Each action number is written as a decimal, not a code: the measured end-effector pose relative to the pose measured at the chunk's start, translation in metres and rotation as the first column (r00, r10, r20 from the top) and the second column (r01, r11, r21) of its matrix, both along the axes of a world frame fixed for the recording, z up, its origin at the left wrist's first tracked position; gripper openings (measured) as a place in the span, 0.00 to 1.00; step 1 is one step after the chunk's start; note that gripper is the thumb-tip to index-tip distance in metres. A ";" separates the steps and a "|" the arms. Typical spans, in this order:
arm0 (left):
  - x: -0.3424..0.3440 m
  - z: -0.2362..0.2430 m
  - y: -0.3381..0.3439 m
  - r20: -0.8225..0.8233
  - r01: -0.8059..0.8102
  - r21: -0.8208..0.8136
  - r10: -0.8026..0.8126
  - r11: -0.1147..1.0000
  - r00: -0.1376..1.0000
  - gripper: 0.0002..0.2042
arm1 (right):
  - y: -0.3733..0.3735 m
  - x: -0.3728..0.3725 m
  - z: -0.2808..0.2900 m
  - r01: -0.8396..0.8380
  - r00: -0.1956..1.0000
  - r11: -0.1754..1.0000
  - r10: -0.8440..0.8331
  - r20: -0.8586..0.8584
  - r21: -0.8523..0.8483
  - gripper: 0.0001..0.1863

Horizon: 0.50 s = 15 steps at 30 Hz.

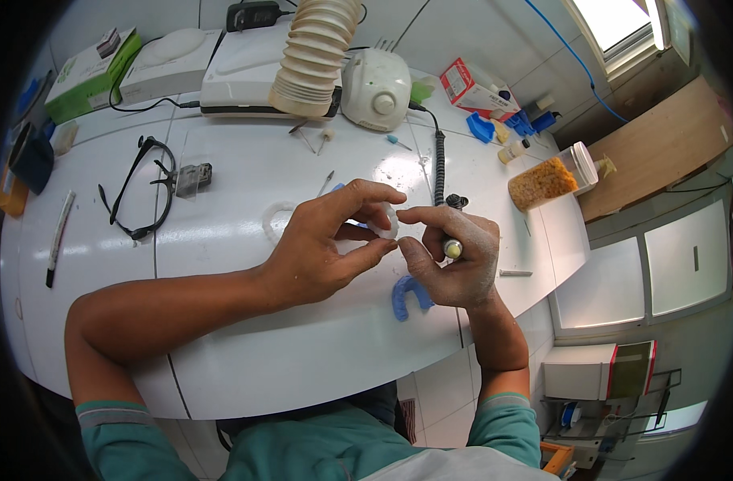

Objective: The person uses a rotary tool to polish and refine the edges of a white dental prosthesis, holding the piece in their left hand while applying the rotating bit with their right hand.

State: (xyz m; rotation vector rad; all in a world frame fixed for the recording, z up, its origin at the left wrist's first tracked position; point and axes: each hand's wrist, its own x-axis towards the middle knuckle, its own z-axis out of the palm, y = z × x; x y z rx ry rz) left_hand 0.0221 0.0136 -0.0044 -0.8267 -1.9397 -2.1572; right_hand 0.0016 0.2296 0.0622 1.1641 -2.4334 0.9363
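Note:
Over the middle of the white table, my left hand pinches a small whitish curved piece between thumb and fingers. My right hand, dusted with white powder, has its index finger and thumb tips at the same piece's right edge. Its other fingers curl round a rotary handpiece, whose end sticks out of the fist. A blue horseshoe-shaped dental arch model lies on the table just below my hands. Partly behind my left hand lies a whitish curved arch piece.
Black glasses and a marker lie at the left. A ribbed hose hangs down at the back, beside a white control unit with a coiled cable. An orange-filled jar lies tipped at the right, near the table edge.

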 end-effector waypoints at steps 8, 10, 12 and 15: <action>-0.001 0.001 0.001 -0.079 -0.071 -0.092 0.064 0.993 0.995 0.26 | -0.001 0.001 -0.003 -0.004 1.000 1.000 0.004 0.010 -0.002 0.09; -0.002 0.001 0.001 -0.090 -0.090 -0.107 0.081 0.990 0.993 0.26 | -0.002 0.000 -0.004 0.004 1.000 1.000 -0.004 -0.002 0.002 0.08; -0.002 0.000 0.000 -0.111 -0.105 -0.116 0.093 0.988 0.989 0.27 | -0.002 0.001 -0.003 0.026 0.998 1.000 -0.026 0.059 -0.004 0.06; -0.003 0.000 0.000 -0.159 -0.120 -0.131 0.098 0.984 0.982 0.28 | -0.001 0.000 -0.006 0.024 0.995 0.999 -0.021 0.096 -0.027 0.05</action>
